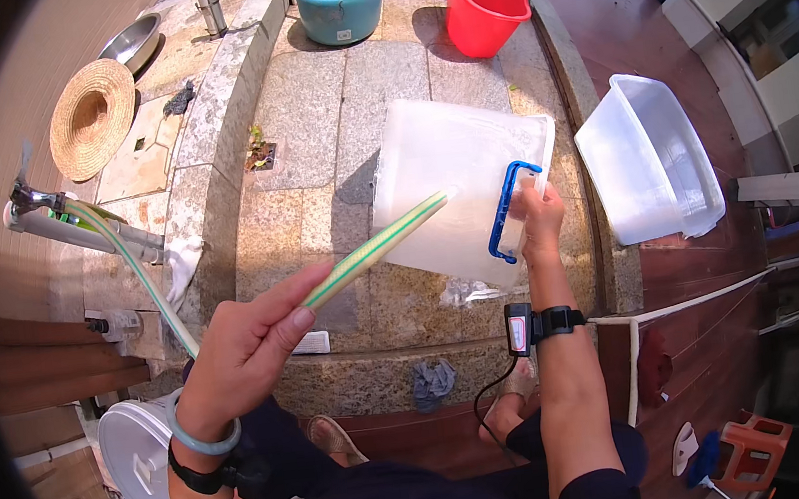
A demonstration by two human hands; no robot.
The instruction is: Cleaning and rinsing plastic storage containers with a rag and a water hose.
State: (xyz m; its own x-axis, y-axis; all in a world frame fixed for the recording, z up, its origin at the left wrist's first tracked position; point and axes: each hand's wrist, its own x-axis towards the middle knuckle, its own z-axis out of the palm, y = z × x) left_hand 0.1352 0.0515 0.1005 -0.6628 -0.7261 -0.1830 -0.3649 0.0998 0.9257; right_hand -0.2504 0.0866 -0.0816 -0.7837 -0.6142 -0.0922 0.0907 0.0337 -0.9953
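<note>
My left hand (253, 349) is closed around a clear braided garden hose (381, 244) with a green stripe. The hose's open end points at the side of a translucent plastic storage box (439, 143), which lies tipped over on the stone floor. By its rim, my right hand (541, 223) grips the box next to a blue handle (502, 220); the fingertips are partly hidden. Wet, shiny water (477, 290) shows on the paving at the box's near edge. From my left hand the hose runs back to a metal tap (36, 198) at the left.
A second translucent box (635, 159) stands on the right ledge. Farther off are a teal pot (341, 7) and a red mop bucket (485, 18). A straw hat (92, 121) and metal basin (132, 42) rest at left. A stone kerb (355, 382) crosses before my feet, bearing a grey cloth (433, 383).
</note>
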